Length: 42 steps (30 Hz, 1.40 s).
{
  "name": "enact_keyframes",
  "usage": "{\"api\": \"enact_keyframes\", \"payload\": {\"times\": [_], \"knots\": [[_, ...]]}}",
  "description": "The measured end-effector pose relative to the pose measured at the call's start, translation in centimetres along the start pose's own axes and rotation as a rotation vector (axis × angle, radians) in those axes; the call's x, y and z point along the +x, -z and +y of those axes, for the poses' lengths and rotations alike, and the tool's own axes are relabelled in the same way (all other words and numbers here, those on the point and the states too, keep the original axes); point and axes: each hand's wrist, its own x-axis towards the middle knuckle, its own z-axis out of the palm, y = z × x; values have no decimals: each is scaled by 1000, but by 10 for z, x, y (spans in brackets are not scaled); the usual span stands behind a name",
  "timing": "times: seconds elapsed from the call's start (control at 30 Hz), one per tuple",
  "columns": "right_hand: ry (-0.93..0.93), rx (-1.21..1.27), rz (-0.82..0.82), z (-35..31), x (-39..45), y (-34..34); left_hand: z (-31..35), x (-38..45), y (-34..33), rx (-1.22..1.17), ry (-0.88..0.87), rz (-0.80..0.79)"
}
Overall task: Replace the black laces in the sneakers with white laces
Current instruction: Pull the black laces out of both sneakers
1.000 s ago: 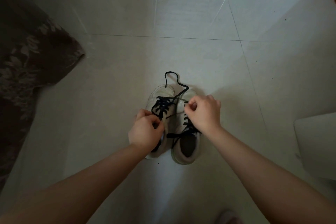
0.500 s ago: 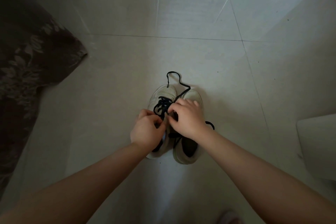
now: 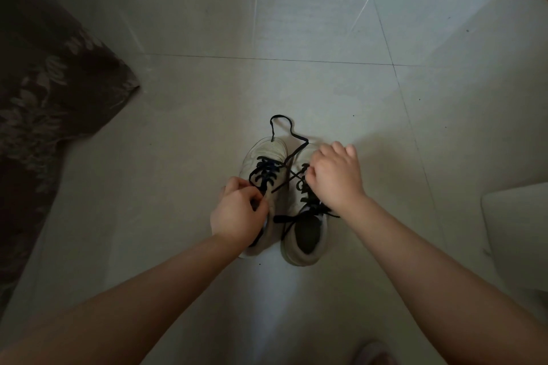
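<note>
Two white sneakers stand side by side on the tiled floor, toes pointing away from me. The left sneaker (image 3: 271,154) has black laces (image 3: 267,172) through its eyelets, and a loose black lace end (image 3: 284,123) curls on the floor past its toe. My left hand (image 3: 237,213) pinches the lace near the left sneaker's upper eyelets. My right hand (image 3: 335,175) is curled over the right sneaker (image 3: 305,240) and pinches a black lace strand at its front. Loose black lace lies across that sneaker's opening.
A dark floral-patterned fabric (image 3: 50,92) covers the left side of the floor. A pale flat object (image 3: 516,231) lies at the right edge. Pale floor tiles (image 3: 267,24) stretch ahead of the sneakers.
My right hand has moved from the gap between the sneakers up and to the right, onto the right sneaker's front. My left hand has stayed on the left sneaker's lace.
</note>
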Motion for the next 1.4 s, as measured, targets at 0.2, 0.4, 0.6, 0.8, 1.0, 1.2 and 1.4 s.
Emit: {"api": "enact_keyframes", "payload": {"times": [0.2, 0.4, 0.6, 0.8, 1.0, 1.2, 1.4], "knots": [[353, 150, 56, -37, -9, -12, 2, 1, -1, -9, 28, 4], [350, 30, 14, -43, -5, -14, 1, 3, 0, -6, 18, -15], [100, -13, 83, -8, -1, -13, 0, 3, 1, 13, 15, -15], [40, 109, -224, 13, 6, 9, -9, -2, -2, 6, -77, -17], [219, 526, -172, -25, 14, 7, -9, -7, -4, 14, -455, -22], [261, 504, -375, -26, 24, 4, 4, -17, 2, 11, -833, -80], [85, 534, -351, -21, 11, 3, -17, -3, 8, 91, -344, 98]]}}
